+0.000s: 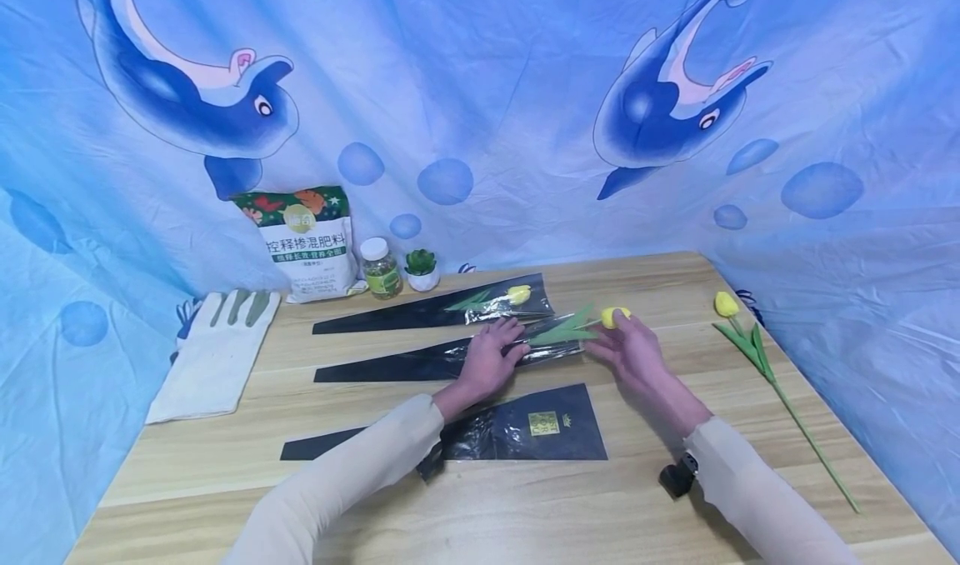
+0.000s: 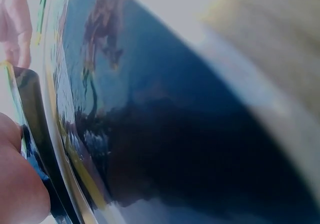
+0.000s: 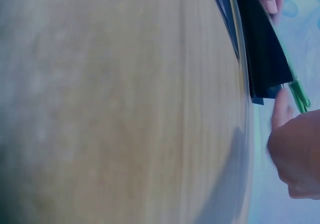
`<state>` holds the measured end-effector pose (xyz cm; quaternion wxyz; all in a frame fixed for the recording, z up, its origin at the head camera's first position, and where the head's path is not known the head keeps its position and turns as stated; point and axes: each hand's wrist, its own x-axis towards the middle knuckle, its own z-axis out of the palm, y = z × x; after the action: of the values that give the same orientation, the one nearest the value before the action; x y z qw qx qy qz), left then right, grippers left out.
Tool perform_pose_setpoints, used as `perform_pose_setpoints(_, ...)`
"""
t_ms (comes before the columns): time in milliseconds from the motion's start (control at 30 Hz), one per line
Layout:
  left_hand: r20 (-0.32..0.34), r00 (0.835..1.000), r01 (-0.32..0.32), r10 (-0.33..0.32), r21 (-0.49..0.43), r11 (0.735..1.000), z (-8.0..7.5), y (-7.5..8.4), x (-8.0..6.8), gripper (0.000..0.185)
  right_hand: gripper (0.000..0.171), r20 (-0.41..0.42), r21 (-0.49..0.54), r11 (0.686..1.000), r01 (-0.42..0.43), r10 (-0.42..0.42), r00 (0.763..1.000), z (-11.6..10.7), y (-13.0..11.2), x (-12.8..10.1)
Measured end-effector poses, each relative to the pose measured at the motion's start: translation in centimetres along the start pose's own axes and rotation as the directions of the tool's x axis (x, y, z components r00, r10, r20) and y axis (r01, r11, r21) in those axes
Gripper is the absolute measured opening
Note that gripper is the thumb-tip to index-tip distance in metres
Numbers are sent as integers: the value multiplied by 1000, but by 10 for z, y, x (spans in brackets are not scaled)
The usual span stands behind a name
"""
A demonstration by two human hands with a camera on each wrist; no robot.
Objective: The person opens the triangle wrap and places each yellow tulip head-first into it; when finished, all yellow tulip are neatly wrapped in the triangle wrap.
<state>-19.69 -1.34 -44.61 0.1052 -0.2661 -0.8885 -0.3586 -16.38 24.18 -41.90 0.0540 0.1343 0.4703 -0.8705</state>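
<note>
My right hand point(image 1: 630, 350) holds a yellow tulip point(image 1: 615, 318) by its flower head. The tulip's green leaves and stem point left into the mouth of a black flower sleeve point(image 1: 408, 361) with a clear front. My left hand point(image 1: 489, 357) rests on that sleeve, its fingers and thumb spread over the part near the mouth. In the right wrist view the sleeve's mouth point(image 3: 270, 69) stands raised, with my right fingertips right at its edge. Behind it lies another sleeve point(image 1: 390, 319) with a yellow tulip point(image 1: 519, 295) inside.
A third black sleeve point(image 1: 525, 423) with a gold label lies in front, partly under my left forearm. One loose tulip point(image 1: 787, 407) lies at the right edge. White gloves point(image 1: 217, 357), a fertilizer bag point(image 1: 307, 248), a jar point(image 1: 381, 269) and a potted succulent point(image 1: 422, 270) are at left and back.
</note>
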Motion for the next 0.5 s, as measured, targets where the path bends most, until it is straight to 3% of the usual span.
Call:
perform_pose_setpoints(233,4,1000,-12,12,7,1000,0,0,1,41,28,-61,-137,990,43,-52,997,2,3,-2)
perform_pose_setpoints(500,11,1000,-4,4,1,1000,0,2,1,41,49,-56,-264,952,157,-178,982,8,5,-2)
